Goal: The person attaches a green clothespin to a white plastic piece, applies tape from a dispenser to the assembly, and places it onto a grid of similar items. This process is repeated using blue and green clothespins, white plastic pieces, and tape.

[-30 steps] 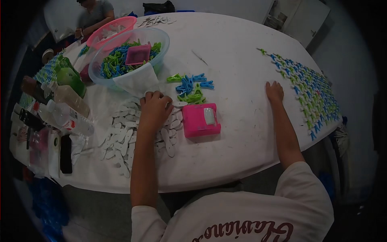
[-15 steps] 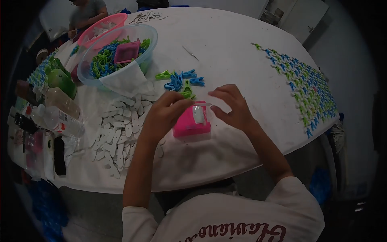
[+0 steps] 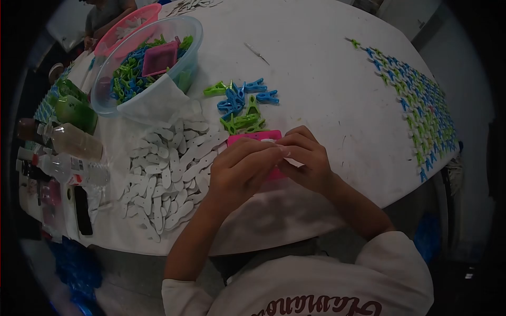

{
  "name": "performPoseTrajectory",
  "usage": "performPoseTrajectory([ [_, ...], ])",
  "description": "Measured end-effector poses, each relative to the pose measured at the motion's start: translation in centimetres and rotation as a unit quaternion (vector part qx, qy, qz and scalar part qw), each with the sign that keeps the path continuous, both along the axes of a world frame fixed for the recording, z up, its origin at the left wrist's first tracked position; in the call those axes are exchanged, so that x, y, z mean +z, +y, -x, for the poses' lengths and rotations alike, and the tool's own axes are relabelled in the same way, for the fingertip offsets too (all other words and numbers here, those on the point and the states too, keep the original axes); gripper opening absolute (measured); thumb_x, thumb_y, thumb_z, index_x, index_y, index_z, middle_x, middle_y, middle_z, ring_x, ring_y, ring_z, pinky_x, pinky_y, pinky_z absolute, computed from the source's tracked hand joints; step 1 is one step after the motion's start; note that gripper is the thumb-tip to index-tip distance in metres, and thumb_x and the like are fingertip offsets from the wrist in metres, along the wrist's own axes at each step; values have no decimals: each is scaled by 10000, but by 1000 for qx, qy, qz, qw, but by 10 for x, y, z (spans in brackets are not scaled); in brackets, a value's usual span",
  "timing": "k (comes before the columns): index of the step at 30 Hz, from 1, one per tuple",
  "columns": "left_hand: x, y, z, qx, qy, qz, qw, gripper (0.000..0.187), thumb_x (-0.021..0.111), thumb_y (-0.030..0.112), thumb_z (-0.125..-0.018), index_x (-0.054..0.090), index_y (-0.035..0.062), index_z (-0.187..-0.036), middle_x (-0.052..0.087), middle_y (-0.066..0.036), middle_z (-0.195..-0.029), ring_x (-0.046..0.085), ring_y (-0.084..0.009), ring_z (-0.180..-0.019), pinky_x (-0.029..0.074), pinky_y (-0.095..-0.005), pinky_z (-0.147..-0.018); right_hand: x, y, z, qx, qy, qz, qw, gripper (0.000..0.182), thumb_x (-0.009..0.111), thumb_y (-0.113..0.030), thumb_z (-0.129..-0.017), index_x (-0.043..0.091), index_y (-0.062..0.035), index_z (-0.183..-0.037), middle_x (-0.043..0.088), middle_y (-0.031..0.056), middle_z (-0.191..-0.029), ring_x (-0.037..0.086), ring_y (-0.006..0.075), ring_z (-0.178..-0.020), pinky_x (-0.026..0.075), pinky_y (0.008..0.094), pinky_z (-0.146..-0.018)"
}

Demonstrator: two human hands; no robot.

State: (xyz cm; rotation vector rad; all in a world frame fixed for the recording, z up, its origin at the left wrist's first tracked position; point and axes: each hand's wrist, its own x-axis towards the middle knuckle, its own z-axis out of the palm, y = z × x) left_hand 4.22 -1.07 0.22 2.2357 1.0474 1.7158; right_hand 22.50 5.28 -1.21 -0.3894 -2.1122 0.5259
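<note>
My left hand (image 3: 245,167) and my right hand (image 3: 307,159) meet over a pink box (image 3: 253,136), their fingertips pinched together at a small white piece (image 3: 283,150). Most of this piece is hidden by the fingers, so its full shape does not show. The box is largely covered by my hands. Just beyond it lie green clothespins (image 3: 242,123) and blue clothespins (image 3: 232,102). A heap of flat white strips with rounded ends and small holes (image 3: 166,171) spreads to the left of my left hand.
A clear blue basin (image 3: 191,68) holds many clothespins and a small magenta tray (image 3: 159,59). Bottles (image 3: 79,142) and a dark phone (image 3: 83,210) line the left edge. Rows of clothespins (image 3: 414,100) cover the right side. A thin pointed tool (image 3: 256,53) lies mid-table. Another person (image 3: 108,18) sits far left.
My right hand has closed and moved in to join my left hand at the white piece. My left hand has shifted right and nearer. The camera view has tilted down slightly.
</note>
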Motion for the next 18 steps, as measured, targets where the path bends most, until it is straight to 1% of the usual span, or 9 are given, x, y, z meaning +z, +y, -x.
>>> performPoseTrajectory([
  [3,5,2,5,17,36,8,999,310,738,-63,-775,698,27,-1069,700,-118,-961,681,-214,-820,548,-287,-669,-6,4,1,-2,-1,16,1000,278,782,30,-727,682,-71,-966,680,39,-920,603,218,-845,504,341,-732],
  [5,2,4,8,22,31,19,999,306,739,-57,-780,701,31,-1070,699,-121,-959,683,-210,-815,549,-286,-666,-8,4,2,4,2,21,1000,273,782,31,-728,675,-71,-958,677,37,-931,601,219,-855,507,337,-721],
  [10,0,5,10,29,3,51,998,285,749,-44,-780,708,41,-1048,697,-124,-957,691,-204,-818,552,-287,-671,-10,1,7,-28,44,80,995,260,790,24,-729,656,-77,-927,671,23,-889,605,217,-839,515,324,-699],
  [14,-1,6,12,34,-2,60,998,278,761,-35,-772,701,44,-1032,697,-118,-941,693,-206,-826,554,-294,-679,-7,2,5,-29,33,73,996,256,795,26,-721,653,-74,-909,671,23,-890,605,219,-840,516,329,-701],
  [16,1,7,13,37,0,59,998,277,765,-32,-769,698,47,-1026,697,-114,-932,691,-204,-829,553,-295,-682,-5,4,6,-18,3,51,999,255,795,30,-719,653,-70,-906,676,29,-891,609,223,-827,518,331,-707],
  [18,2,7,17,33,17,46,998,283,773,-22,-763,696,59,-1023,697,-88,-910,675,-196,-812,537,-298,-666,-8,5,6,-15,4,43,999,253,793,31,-721,653,-69,-906,679,33,-892,612,224,-821,518,334,-709],
])
